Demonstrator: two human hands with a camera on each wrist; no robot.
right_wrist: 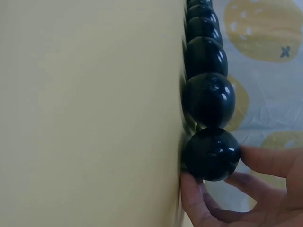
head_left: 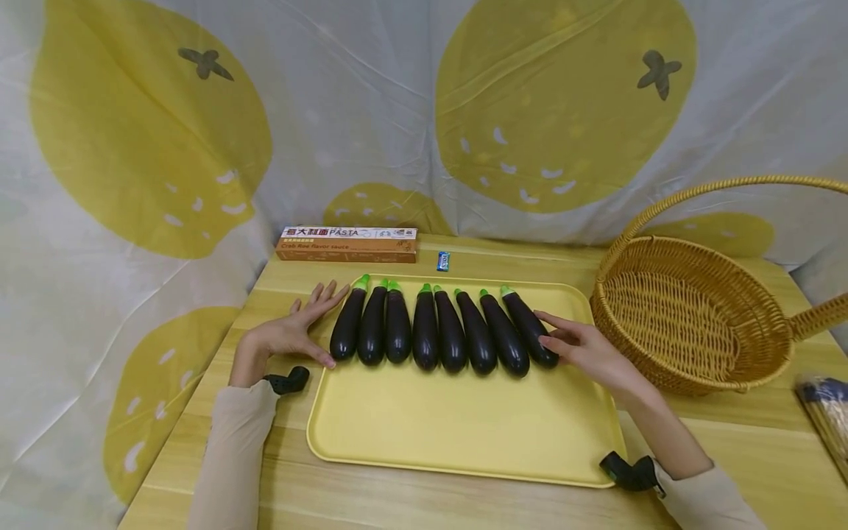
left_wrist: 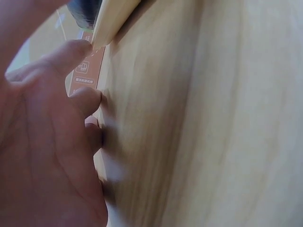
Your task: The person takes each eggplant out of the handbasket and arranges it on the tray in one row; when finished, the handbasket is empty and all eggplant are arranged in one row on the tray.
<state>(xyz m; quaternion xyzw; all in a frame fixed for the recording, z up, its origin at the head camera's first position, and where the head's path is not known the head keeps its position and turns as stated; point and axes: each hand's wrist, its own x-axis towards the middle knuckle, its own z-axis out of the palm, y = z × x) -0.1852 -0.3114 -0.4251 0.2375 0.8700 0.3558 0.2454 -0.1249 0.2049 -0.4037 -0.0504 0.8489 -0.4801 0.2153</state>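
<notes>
Several dark purple eggplants (head_left: 453,335) with green caps lie side by side in a row along the far half of a yellow tray (head_left: 464,427). My right hand (head_left: 589,361) holds the rightmost eggplant (head_left: 528,327) near its rounded end. The right wrist view shows that eggplant (right_wrist: 212,154) end-on, with fingertips on its upper side and low beside the tray. Fingers spread, my left hand (head_left: 291,331) is at the tray's left edge beside the leftmost eggplant (head_left: 347,324). In the left wrist view, the left palm (left_wrist: 42,142) faces the camera and holds nothing.
A pasta box (head_left: 347,245) and a small blue-green packet (head_left: 443,260) lie behind the tray. To the right stands a wicker basket (head_left: 689,368) with a tall handle. A clear-wrapped item (head_left: 828,412) lies at the right edge. Lemon-print cloth (head_left: 371,110) hangs behind the table.
</notes>
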